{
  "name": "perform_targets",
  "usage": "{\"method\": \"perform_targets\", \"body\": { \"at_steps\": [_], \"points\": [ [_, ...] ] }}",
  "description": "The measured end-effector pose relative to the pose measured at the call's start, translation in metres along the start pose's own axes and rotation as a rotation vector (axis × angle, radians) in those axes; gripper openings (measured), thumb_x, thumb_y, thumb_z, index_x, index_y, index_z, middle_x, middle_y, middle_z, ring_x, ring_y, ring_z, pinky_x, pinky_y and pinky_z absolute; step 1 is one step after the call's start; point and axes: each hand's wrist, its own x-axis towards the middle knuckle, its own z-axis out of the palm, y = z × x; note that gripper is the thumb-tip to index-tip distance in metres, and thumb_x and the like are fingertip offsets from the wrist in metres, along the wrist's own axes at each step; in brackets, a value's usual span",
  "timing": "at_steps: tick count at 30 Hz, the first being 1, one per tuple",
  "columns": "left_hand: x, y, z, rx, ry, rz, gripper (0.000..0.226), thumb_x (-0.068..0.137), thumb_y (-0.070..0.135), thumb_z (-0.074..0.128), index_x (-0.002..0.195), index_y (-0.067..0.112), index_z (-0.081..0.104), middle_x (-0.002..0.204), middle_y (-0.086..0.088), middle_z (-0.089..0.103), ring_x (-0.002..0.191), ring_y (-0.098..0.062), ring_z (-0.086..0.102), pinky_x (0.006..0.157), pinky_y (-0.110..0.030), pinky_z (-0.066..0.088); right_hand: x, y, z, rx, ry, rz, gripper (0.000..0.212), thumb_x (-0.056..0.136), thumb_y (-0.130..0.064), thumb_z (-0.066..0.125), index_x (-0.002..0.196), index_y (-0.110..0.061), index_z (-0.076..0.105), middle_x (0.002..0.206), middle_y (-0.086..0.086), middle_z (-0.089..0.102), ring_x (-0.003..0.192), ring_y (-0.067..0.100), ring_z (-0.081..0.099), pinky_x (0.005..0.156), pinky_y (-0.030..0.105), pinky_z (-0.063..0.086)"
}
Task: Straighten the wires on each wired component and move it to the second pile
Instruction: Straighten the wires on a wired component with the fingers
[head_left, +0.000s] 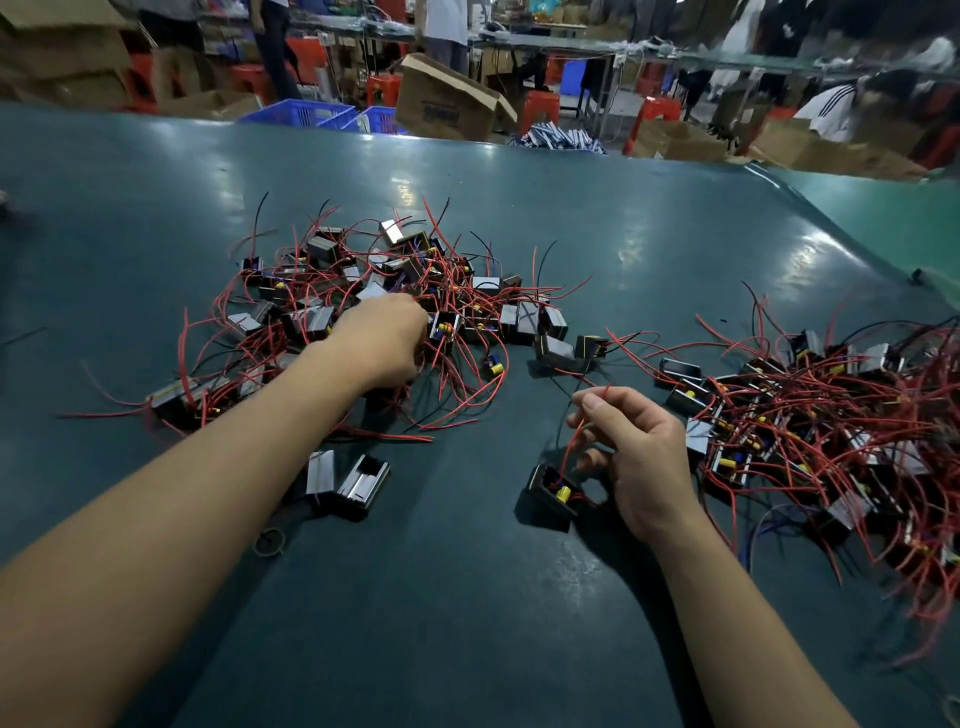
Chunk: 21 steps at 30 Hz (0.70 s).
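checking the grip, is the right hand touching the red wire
Touching. The head view shows the right hand pinching the red wire between thumb and forefinger, above the component on the table.

Left arm stretches forward, its hand (382, 343) knuckles-up with fingers curled down and hidden. Right hand (631, 457) sits nearer, thumb and forefinger pinched together, remaining fingers loosely curled.

Left hand (387, 345) fingertips buried in pile (363, 306) (grip unclear)

Red wires (470, 395), teal table (519, 208)
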Motion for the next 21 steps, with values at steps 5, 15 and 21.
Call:
{"method": "perform_targets", "body": {
  "at_steps": [5,15,21],
  "points": [
    [-0.017,-0.007,-0.018,-0.432,0.305,-0.076,0.018,0.077,0.017,0.080,0.081,0.017,0.063,0.095,-0.005,0.061,0.090,-0.022,0.060,0.084,-0.037,0.052,0.001,0.001,0.001,-0.014,-0.020,-0.004,0.013,0.093,-0.008,0.060,0.085,-0.010,0.070,0.073,0.004,0.066,0.056,0.010,0.058,0.043,0.023,0.046],
    [-0.090,0.071,0.004,-0.868,0.440,0.412,0.020,0.069,0.000,0.084,0.079,0.004,0.067,0.127,-0.014,0.055,0.109,-0.014,0.061,0.099,-0.024,0.045,0.000,-0.006,-0.001,0.160,-0.064,0.081,0.014,0.092,0.001,0.054,0.092,-0.006,0.066,0.090,0.009,0.073,0.064,0.019,0.067,0.045,0.024,0.050],
    [-0.107,0.077,0.037,-0.844,0.205,0.367,0.016,0.074,0.006,0.079,0.084,0.010,0.068,0.117,-0.001,0.062,0.110,-0.007,0.056,0.097,-0.028,0.045,0.000,0.002,0.002,0.093,-0.096,0.073,0.005,0.089,-0.006,0.064,0.093,-0.007,0.067,0.088,0.013,0.074,0.060,0.017,0.066,0.044,0.023,0.049]
  ]
}}
